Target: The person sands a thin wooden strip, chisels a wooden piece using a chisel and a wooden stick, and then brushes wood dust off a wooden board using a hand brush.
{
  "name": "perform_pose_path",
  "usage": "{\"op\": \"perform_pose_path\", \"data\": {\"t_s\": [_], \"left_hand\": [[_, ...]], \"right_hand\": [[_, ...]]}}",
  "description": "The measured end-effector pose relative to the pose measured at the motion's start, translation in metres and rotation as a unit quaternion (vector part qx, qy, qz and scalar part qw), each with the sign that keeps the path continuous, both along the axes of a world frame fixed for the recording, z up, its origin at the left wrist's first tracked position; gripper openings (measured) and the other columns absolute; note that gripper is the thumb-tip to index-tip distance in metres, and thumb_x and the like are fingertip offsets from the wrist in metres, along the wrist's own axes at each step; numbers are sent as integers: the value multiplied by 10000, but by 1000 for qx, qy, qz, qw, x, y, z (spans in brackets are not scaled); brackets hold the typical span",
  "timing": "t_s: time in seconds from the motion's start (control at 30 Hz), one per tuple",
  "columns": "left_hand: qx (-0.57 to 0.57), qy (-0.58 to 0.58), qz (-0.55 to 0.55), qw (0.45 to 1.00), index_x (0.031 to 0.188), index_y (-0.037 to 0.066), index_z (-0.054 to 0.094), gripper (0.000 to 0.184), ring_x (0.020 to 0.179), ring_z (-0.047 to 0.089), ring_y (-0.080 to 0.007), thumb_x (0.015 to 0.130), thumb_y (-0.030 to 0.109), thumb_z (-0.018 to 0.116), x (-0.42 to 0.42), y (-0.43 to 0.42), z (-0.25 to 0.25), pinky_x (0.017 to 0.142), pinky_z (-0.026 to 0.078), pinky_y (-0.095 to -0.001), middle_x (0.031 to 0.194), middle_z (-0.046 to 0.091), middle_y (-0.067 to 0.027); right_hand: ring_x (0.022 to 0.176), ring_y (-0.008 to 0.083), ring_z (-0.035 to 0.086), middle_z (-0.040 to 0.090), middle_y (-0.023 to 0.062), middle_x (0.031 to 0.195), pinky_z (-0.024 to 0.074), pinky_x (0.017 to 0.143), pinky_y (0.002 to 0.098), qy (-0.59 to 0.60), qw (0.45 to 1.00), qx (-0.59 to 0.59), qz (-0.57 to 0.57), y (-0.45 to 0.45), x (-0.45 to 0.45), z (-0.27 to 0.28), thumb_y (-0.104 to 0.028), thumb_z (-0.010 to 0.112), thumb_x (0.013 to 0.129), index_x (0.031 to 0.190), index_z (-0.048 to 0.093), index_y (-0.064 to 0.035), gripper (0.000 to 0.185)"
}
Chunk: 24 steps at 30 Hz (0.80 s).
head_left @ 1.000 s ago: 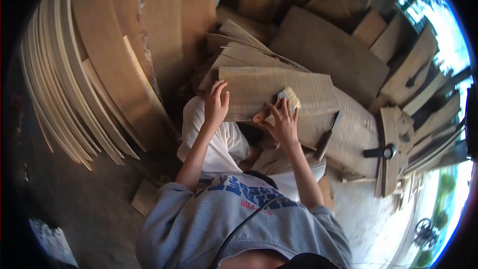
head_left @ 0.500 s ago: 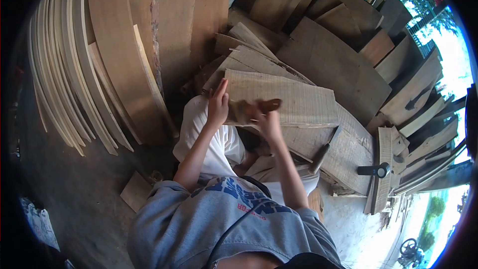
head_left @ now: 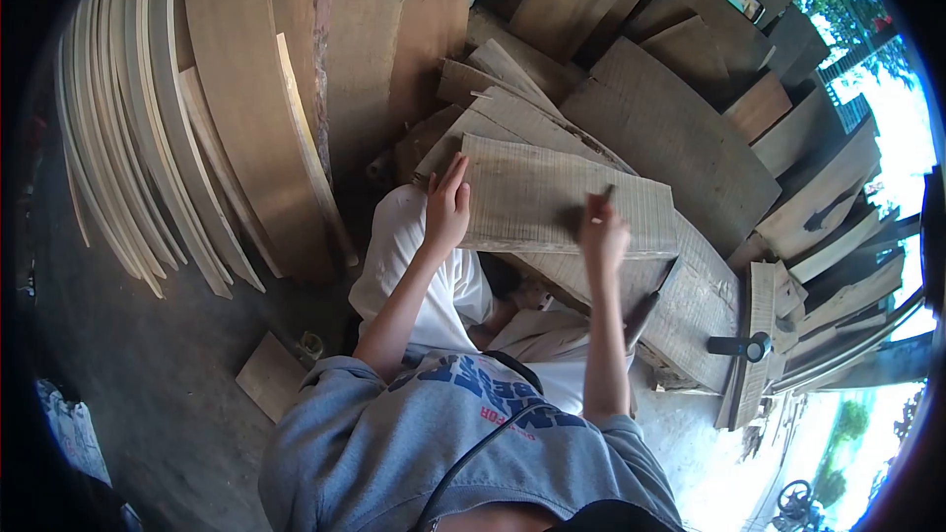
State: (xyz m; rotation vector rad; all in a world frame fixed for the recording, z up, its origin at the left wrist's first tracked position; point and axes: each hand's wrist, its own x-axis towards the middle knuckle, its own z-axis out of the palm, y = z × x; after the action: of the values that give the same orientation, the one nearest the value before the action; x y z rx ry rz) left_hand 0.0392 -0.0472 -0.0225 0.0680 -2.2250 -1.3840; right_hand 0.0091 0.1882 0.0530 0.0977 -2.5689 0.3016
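A pale, rough-grained wooden board [head_left: 532, 192] lies across the stack in front of my crossed legs. My left hand [head_left: 449, 207] rests against its left edge with the fingers stretched out. Over the board's right part, my right hand [head_left: 603, 229] is closed around the brush, whose handle end [head_left: 609, 193] sticks up past the fingers. Motion blurs this hand, and the bristles cannot be made out. To the right, just below the board's corner, is a dark-handled tool [head_left: 642, 315].
Long thin wood strips [head_left: 133, 128] and tall planks [head_left: 232, 89] stand at the left. Behind are more leaning boards [head_left: 675, 133]. A black device with a round end [head_left: 739, 346] sits at the right. One small wood piece [head_left: 271, 374] lies on the floor.
My right hand has swept the brush left across the board, then back right, turning the handle end upward. My left hand stays at the left edge. The view has shifted slightly.
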Motion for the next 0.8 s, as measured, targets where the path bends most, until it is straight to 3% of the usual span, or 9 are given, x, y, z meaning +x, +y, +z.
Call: {"op": "perform_pose_path", "data": {"t_s": [0.1,0.2,0.23,0.3,0.37,0.43,0.53,0.67,0.8], "left_hand": [[-4,0,0,1000,1342,70,403,429,1286,376,-255,914,100,405,-2,0,0,1095,173,-464,1397,394,-111],[-7,6,-4,1000,1332,64,411,427,1283,379,-269,906,102,414,-1,-2,1,1088,177,-481,1383,410,-122],[-10,8,-5,1000,1329,64,415,424,1279,383,-271,906,101,414,-1,-2,0,1087,179,-480,1380,414,-122],[-18,18,-1,1000,1318,60,427,411,1269,397,-268,910,111,421,-1,-3,-5,1087,183,-478,1372,425,-118],[-13,14,5,1000,1310,53,438,403,1268,402,-256,912,114,424,-3,-1,-5,1087,186,-469,1369,431,-115],[-23,12,9,1000,1314,54,437,406,1267,404,-250,913,116,423,-5,-1,-6,1089,184,-461,1369,432,-113],[-29,4,5,1000,1323,60,428,414,1268,404,-249,915,127,426,-3,-1,-3,1095,166,-456,1371,432,-110],[-37,-7,0,999,1326,68,423,412,1266,407,-263,918,119,425,-4,-2,-3,1099,152,-465,1384,416,-109],[-41,2,-12,999,1332,72,416,419,1266,405,-273,915,113,424,-4,-2,-1,1098,150,-477,1391,406,-112]], "right_hand": [[630,348,637,642,165,680,516,588,430,-88,978,-127,144,-78,24,14,-323,604,850,817,669,-46,286],[585,173,628,630,78,665,502,558,307,-203,894,-266,299,-95,20,-13,-172,548,896,893,623,-13,176],[619,112,591,616,42,729,487,548,264,-249,829,-396,306,-86,14,-22,-137,509,916,960,594,-23,149],[671,140,626,623,63,802,512,523,259,-278,847,-401,213,-48,4,-10,-229,519,922,1028,575,-27,234],[662,156,630,633,71,776,526,500,273,-239,805,-525,137,9,-13,-18,-234,561,896,993,605,-20,239],[588,149,622,639,78,752,520,484,282,-179,847,-498,58,73,-20,-8,-297,581,891,939,616,-18,285],[616,231,657,654,104,686,508,486,354,-39,961,-272,-39,139,-27,-7,-394,574,871,899,619,-33,364],[605,300,642,651,115,679,507,513,426,-25,990,31,-136,101,-27,-3,-363,503,899,794,625,-142,273],[538,256,629,615,92,638,496,419,376,14,998,44,44,-4,2,-4,-305,511,896,803,550,-145,190]]}}
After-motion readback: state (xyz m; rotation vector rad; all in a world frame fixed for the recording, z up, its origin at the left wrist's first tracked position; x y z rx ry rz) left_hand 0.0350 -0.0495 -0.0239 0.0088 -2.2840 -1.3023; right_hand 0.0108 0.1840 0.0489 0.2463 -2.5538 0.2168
